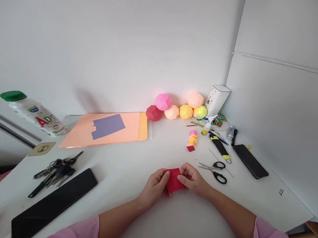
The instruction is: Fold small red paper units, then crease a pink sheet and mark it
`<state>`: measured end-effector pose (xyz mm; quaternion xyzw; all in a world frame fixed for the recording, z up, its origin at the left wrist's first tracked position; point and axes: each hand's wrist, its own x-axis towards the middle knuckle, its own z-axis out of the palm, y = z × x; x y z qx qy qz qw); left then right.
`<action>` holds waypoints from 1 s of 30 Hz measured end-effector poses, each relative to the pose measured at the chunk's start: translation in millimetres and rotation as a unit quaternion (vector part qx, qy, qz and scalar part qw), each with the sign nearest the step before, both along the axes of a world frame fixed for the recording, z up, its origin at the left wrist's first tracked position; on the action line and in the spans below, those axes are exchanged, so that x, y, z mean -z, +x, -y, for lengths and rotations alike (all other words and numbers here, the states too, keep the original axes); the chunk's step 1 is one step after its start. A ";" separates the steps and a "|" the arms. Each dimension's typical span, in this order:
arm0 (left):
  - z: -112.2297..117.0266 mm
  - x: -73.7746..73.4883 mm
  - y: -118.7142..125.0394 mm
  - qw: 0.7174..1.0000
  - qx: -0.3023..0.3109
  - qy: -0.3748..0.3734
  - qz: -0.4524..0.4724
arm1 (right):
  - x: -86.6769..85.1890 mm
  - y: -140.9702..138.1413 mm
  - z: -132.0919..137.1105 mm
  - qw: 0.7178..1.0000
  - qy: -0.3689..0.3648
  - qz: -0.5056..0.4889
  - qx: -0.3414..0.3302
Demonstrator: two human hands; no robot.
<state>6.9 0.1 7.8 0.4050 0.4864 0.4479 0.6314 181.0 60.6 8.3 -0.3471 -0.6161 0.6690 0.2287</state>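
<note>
A small red paper piece (174, 180) sits low over the white table (124, 172), pinched from both sides. My left hand (154, 187) grips its left edge with thumb and fingers closed on it. My right hand (192, 178) holds the right edge the same way, fingers curled over the top. Black-handled scissors (214, 168) lie just right of my right hand. A small stack of folded paper squares (192, 140), pink, yellow and red, rests a little beyond the hands.
Paper balls (174, 109) in red, pink, peach, yellow and green line the wall. Orange sheets with a purple piece (107, 128) lie back left, a bottle (36, 113), keys (56, 171) and a black bar (53, 206) at left. Glue (207, 126), a cutter (220, 148) and a phone (250, 161) sit right.
</note>
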 end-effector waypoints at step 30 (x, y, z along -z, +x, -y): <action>1.2 -0.8 -1.1 1.000 -0.004 0.005 0.020 | 5.6 1.7 -0.1 0.978 0.189 0.016 -0.083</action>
